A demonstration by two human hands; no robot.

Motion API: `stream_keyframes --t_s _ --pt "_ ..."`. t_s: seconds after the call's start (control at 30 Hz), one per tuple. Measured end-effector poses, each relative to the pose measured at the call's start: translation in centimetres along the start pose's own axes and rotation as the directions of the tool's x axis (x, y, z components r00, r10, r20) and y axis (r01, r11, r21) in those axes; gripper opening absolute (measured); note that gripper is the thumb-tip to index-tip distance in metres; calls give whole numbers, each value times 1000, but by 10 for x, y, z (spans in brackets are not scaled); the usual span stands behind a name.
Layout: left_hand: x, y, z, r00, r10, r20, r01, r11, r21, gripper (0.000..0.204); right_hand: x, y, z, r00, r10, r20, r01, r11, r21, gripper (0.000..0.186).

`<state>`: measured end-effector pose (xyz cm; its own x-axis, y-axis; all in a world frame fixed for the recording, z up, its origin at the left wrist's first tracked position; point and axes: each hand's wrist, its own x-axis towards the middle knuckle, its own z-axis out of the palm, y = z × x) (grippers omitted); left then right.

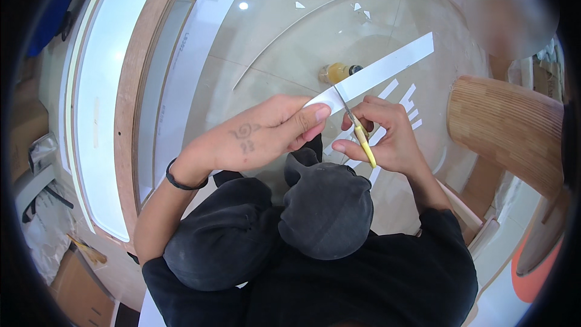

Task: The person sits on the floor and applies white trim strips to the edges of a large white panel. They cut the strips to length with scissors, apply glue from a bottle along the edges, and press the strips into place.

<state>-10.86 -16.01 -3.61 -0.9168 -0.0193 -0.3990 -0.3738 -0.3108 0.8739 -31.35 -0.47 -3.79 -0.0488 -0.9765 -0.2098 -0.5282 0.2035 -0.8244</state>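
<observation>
My left hand [266,136] pinches a flat white strip [393,60] above the beige tiled floor [242,36]; my right hand [393,136] grasps yellow-handled metal scissors [362,137] across it. Slim white pieces [388,89] below seem already cut; this strip looks unsevered.

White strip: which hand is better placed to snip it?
Probably the right hand: it holds the yellow-handled scissors at the white strip, while the left hand pinches the strip's lower end.

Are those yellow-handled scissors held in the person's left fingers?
No, the right fingers hold the scissors, while the left fingers pinch the white strip.
</observation>
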Motion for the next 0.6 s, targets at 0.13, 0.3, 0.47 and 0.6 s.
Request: stream_keyframes --t_s 0.13,0.3,0.47,0.6 --pt "0 0 -2 1000 12 22 -12 1000 4 51 -1 -1 2 999 17 -33 -19 999 -45 28" --pt "0 -1 -3 997 -18 70 25 996 -87 51 -5 -3 1 999 10 -53 -16 993 -118 34" --pt "-1 -1 -4 996 -43 84 49 996 -72 53 -2 -2 2 1000 -17 -5 16 997 -81 36" --pt "-1 -4 -2 996 -66 66 70 996 -49 54 1 2 5 997 -72 10 72 988 -139 32"
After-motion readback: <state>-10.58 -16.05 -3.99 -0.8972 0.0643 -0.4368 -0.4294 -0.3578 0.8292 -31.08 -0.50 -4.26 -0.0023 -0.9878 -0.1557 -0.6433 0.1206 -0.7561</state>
